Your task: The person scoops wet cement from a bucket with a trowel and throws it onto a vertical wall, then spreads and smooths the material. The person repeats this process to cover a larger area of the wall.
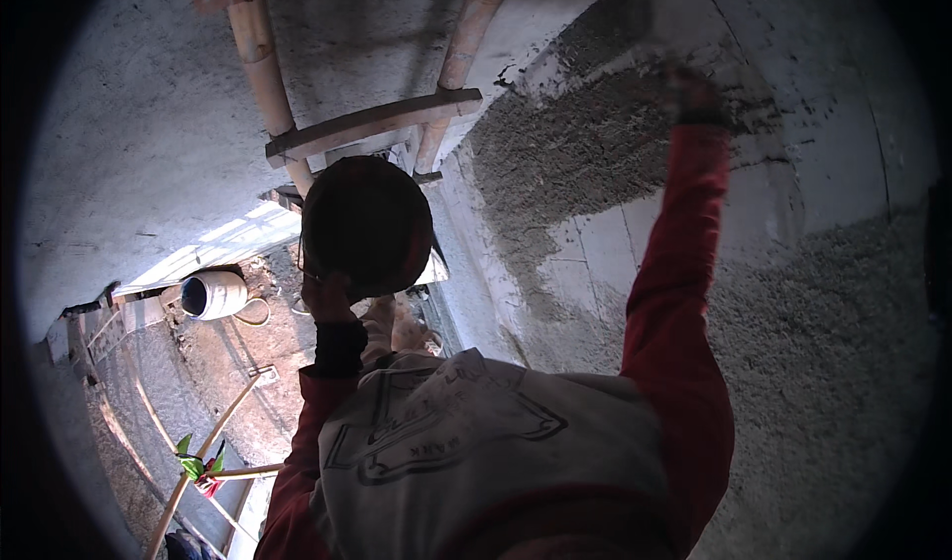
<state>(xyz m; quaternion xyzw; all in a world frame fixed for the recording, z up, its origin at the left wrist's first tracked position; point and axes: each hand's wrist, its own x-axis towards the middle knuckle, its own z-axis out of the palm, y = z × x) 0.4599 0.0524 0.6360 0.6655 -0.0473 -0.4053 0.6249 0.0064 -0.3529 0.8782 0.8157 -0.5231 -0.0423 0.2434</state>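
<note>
My left hand (329, 297) is closed on the rim of a dark, round bucket (367, 228), held up in front of my body. The inside of the bucket is too dark to make out. My right arm reaches out to the wall at the upper right, where my right hand (694, 92) is against a patch of dark, rough wet mortar (585, 133). Motion blur and shade smear that hand's fingers, and whether a tool is in them does not show. Paler, bare wall blocks (595, 262) border the mortar.
A bamboo ladder (263, 64) with curved wooden rungs (377, 124) stands ahead. Far below, a whitish barrel (214, 294) lies on the dirt ground beside a hose loop (255, 312). Bamboo poles (238, 411) cross at the lower left. Rough grey plaster (813, 362) covers the right wall.
</note>
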